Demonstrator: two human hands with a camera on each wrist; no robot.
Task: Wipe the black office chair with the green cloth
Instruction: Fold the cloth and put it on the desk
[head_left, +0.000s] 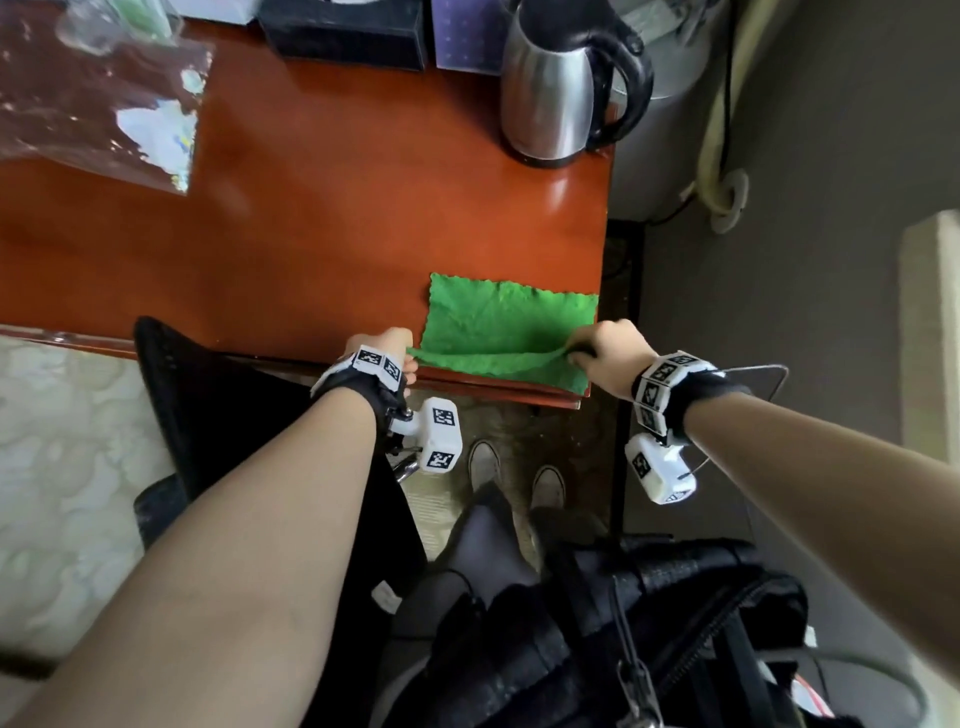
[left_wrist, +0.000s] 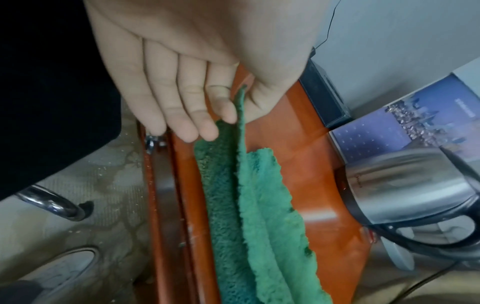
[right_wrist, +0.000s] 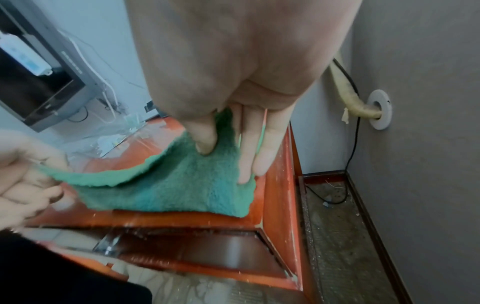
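Observation:
The green cloth (head_left: 506, 325) lies at the near right corner of the reddish wooden desk (head_left: 322, 223). My left hand (head_left: 387, 351) pinches the cloth's near left corner between thumb and forefinger, as the left wrist view shows (left_wrist: 240, 111). My right hand (head_left: 605, 348) pinches the near right part of the cloth (right_wrist: 182, 179) and lifts its near edge off the desk into a fold. The black office chair (head_left: 218, 415) stands below my left forearm, its back against the desk's front edge.
A steel kettle (head_left: 558, 88) with a black handle stands at the desk's far right. Dark boxes (head_left: 345, 28) and clear plastic wrap (head_left: 98, 104) lie along the far side. A wall with a hose and cable (head_left: 722, 156) is on the right. A black bag (head_left: 649, 639) lies near my feet.

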